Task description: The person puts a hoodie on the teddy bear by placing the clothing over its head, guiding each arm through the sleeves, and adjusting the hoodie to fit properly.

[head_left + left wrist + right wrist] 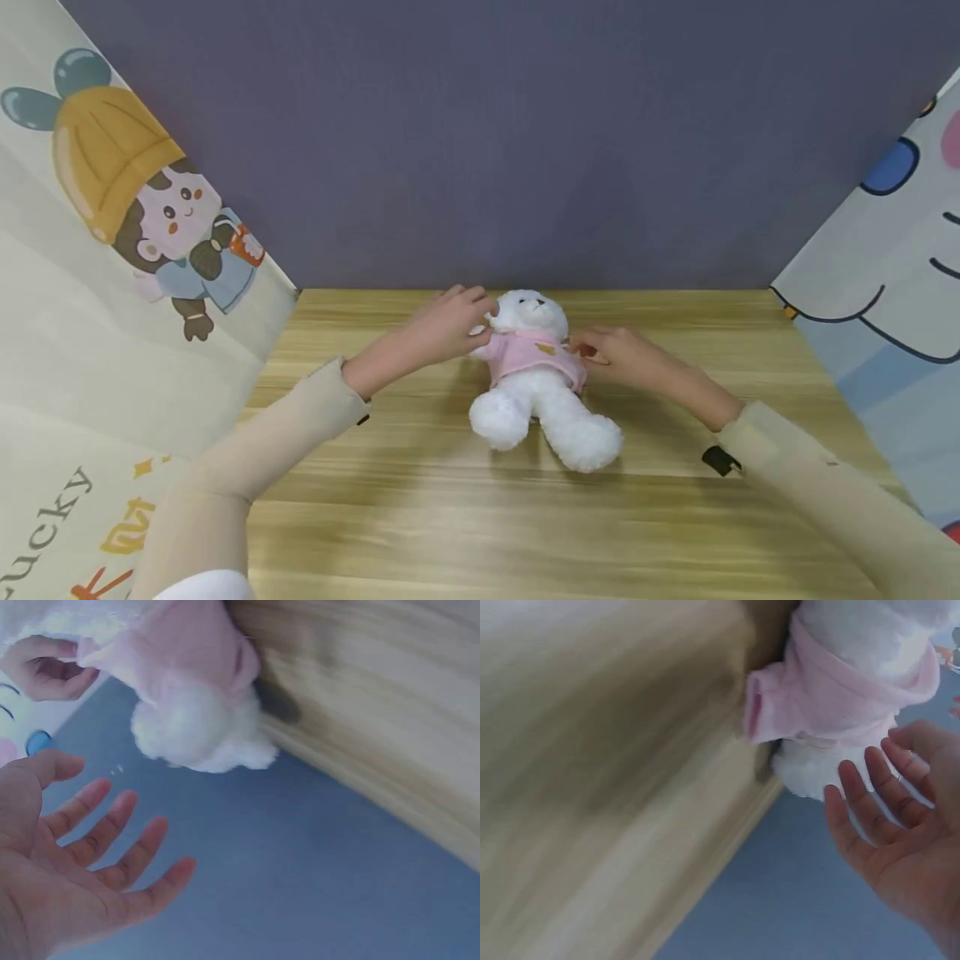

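A white plush bear [510, 412] in a pink shirt [517, 354] lies on its back on a wood-grain tabletop, head toward the dark wall. My left hand [456, 323] is beside the bear's head and arm on the left. Its fingers are spread and loosely bent in the left wrist view, with nothing in the palm [82, 900]. On the bear's other side, my right hand [618, 354] is close to the shirt's edge. Loosely extended fingers [870, 817] show in the right wrist view; whether they touch the bear is unclear. A pink sleeve [761, 712] hangs beside its body.
The wood-grain tabletop [450, 533] ends at a dark grey-blue wall [525, 150]. Light panels with cartoon prints stand at both sides, a child figure [187, 217] on the left and a white character [862, 267] on the right.
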Available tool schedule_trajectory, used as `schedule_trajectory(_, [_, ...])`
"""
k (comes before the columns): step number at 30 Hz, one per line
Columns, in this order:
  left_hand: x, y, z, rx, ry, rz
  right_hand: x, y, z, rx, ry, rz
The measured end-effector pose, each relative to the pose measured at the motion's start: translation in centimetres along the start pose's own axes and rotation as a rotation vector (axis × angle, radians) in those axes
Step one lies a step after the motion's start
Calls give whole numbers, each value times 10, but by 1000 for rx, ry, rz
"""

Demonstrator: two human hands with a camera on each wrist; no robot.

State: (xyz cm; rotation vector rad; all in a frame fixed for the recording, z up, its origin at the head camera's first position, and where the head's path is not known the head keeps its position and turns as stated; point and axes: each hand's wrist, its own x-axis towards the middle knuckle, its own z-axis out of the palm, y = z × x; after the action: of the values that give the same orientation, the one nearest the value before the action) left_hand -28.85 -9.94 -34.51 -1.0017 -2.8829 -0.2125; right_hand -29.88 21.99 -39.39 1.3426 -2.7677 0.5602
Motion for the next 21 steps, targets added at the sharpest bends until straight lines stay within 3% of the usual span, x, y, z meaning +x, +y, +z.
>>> schedule_trajectory(3, [16, 15, -6, 27, -57, 75, -12, 0, 3, 30, -42, 115])
schedule_trajectory(6, [33, 30, -2, 24, -135, 152, -18, -2, 10, 86, -50, 197])
schedule_trajectory(9, [47, 41, 8, -2, -228, 199, -17, -7, 17, 122, -27, 213])
schedule_trajectory(13, [55, 51, 24, -17, -313, 206, -10, -14, 25, 154, -11, 174])
schedule_trajectory(17, [55, 56, 34, 95, -288, 204, -6, -20, 26, 153, -3, 149])
schedule_trajectory(21, [52, 54, 44, 206, -216, 194, -2, -29, 25, 96, 99, 103])
